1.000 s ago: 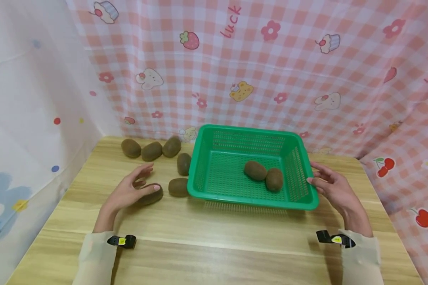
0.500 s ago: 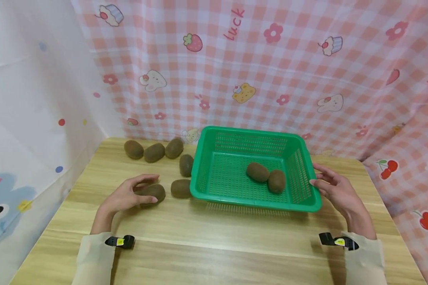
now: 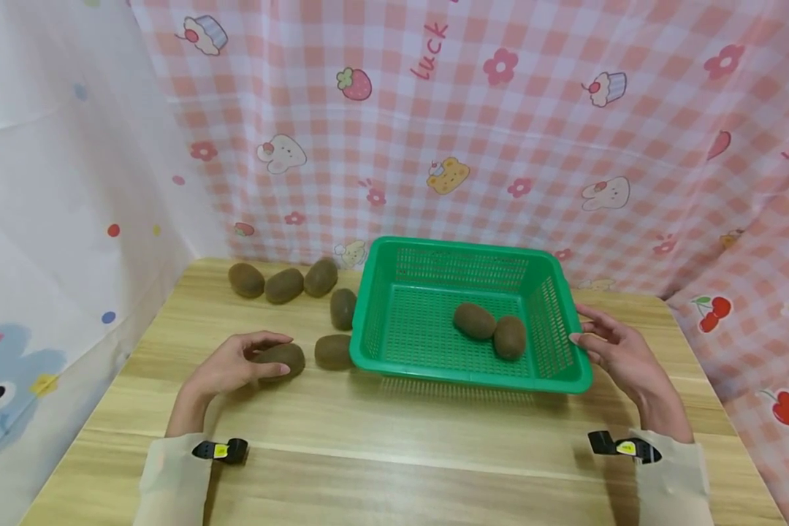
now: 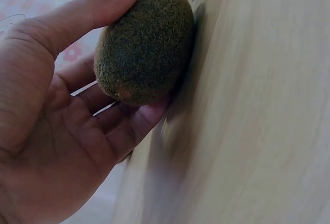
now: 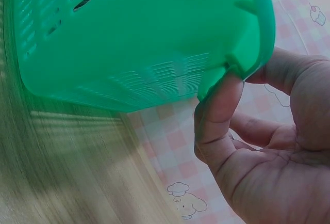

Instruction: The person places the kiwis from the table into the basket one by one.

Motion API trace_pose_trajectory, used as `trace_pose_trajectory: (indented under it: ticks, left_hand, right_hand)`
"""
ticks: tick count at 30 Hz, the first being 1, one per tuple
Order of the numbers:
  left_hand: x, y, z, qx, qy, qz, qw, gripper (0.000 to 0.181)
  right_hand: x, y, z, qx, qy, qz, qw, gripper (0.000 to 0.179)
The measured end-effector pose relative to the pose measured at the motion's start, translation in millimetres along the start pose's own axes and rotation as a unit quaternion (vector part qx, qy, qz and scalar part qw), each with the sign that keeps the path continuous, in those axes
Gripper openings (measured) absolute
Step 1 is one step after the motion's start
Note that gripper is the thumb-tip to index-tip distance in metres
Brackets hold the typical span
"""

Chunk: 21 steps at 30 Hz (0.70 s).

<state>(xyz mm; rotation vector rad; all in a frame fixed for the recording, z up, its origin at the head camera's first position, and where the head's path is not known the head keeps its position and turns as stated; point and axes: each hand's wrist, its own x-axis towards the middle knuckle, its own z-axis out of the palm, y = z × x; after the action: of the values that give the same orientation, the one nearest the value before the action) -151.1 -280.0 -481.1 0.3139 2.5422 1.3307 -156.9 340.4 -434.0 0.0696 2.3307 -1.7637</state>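
My left hand (image 3: 231,364) holds a brown, fuzzy kiwi (image 3: 288,360) at the left of the table. In the left wrist view the thumb lies on the kiwi (image 4: 147,46) and the fingers curl round its far side. It looks to be touching the wood. My right hand (image 3: 624,358) pinches the right rim of a green plastic basket (image 3: 434,371). Thumb and fingers take that rim from both sides in the right wrist view. Two kiwis, one left (image 3: 475,321) and one right (image 3: 509,337), lie touching inside the basket.
Three kiwis, the middle one (image 3: 284,286) among them, line the table's back left edge. Two more, one behind (image 3: 343,308) and one in front (image 3: 332,352), lie close against the basket's left side. A pink checked curtain (image 3: 394,146) hangs behind the wooden table (image 3: 394,453).
My left hand has lowered from over the kiwi, and its fingers have closed round it. The right hand stays on the basket rim. The head view has shifted slightly.
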Motion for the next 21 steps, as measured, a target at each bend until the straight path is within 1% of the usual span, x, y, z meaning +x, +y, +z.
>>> trace_pose_trajectory:
  ticks: [4,7,12,17,21]
  left_hand:
    - [0.4,1.7,0.6,0.003,0.007,-0.008,0.9999,0.051]
    - [0.9,2.7,1.4,0.004,0.020,-0.012,0.9997,0.051]
    - [3.2,5.6,2.6,-0.002,0.054,-0.018,0.9984,0.052]
    - [6.1,8.2,4.2,-0.012,0.091,-0.018,0.9956,0.054]
    - [6.8,10.2,5.5,-0.026,0.110,-0.027,0.9932,0.057]
  right_hand:
    - [-0.1,0.2,-0.3,-0.016,0.002,0.004,0.9999,0.075]
    - [-0.6,-0.4,-1.3,-0.028,0.001,0.006,0.9996,0.074]
    - [-0.4,-2.0,-3.2,-0.043,0.001,0.001,0.9991,0.073]
    - [0.5,-1.0,-2.4,-0.037,0.002,0.000,0.9993,0.074]
    - [0.9,1.2,-1.0,-0.039,0.003,0.001,0.9992,0.075]
